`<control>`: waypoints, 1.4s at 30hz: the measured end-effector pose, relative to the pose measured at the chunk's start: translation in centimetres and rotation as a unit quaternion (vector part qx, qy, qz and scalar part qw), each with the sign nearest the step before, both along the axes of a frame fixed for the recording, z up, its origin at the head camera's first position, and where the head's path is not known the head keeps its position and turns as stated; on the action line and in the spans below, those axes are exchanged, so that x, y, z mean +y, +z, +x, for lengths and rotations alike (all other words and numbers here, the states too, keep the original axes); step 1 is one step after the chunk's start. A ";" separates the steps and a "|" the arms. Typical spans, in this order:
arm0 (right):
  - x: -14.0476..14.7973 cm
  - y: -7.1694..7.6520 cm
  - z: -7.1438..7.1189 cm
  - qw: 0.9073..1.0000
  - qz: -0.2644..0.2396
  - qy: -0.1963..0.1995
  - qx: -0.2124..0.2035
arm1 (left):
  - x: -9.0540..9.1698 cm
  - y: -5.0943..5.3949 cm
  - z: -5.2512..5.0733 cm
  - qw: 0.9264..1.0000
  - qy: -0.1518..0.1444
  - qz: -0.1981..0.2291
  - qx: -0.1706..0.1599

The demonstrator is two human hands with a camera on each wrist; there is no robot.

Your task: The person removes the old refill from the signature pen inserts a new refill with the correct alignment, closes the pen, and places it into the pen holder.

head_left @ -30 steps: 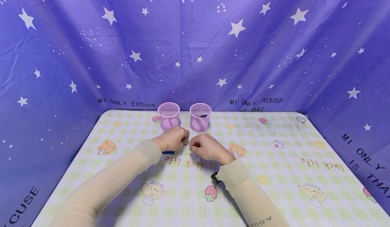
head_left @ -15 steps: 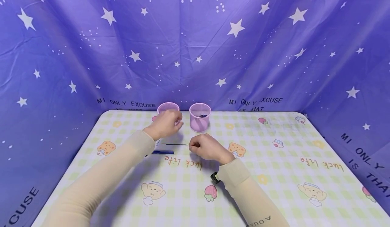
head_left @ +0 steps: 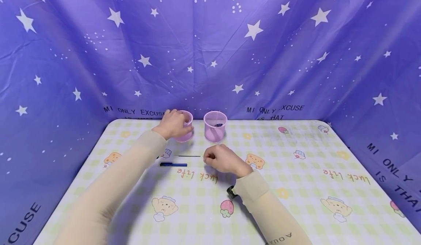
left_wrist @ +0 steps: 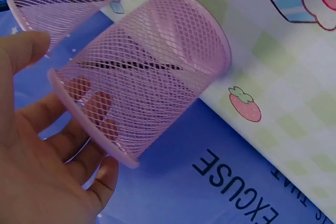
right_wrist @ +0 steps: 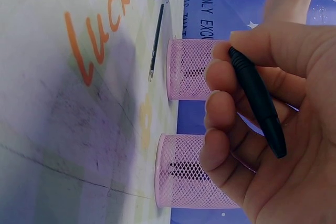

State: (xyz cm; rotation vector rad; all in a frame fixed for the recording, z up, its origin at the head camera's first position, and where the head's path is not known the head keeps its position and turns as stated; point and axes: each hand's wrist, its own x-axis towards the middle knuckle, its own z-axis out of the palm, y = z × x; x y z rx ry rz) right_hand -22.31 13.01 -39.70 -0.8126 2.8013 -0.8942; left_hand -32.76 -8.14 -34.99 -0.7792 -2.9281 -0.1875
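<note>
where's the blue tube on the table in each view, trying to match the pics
Head: blue tube lies on the table, left of centre, just below the refill.
Left wrist: not in it.
Right wrist: near the middle of the top edge, partly cut off, above the refill.
Shared landmark: the two pink cups, at least partly visible in all three views.

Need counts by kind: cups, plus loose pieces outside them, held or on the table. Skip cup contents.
Cups: 2
Blue tube: 1
Refill: 1
Black piece, in the right hand: 1
Total: 5
</note>
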 end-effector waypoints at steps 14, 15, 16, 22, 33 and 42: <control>0.0 0.0 0.1 1.000 -0.001 -0.003 0.000 | 0.4 -0.1 -1.1 0.996 0.010 -0.036 -0.079; 0.0 0.0 0.1 1.000 -0.001 -0.003 0.000 | 0.4 -0.1 -1.1 0.996 0.012 -0.039 -0.083; 0.0 0.0 0.1 1.000 -0.001 -0.002 -0.001 | 0.4 -0.1 -1.2 0.995 0.013 -0.044 -0.085; 0.0 0.1 0.2 1.000 -0.003 -0.001 0.000 | 0.8 -0.3 -1.2 0.993 0.020 -0.062 -0.100; 0.0 0.1 0.1 1.000 -0.002 -0.001 0.005 | 1.2 -1.0 -0.8 0.994 0.027 -0.068 -0.083; 0.0 0.2 0.2 1.000 0.000 0.001 0.003 | 1.2 -1.0 -0.7 0.995 0.024 -0.079 -0.057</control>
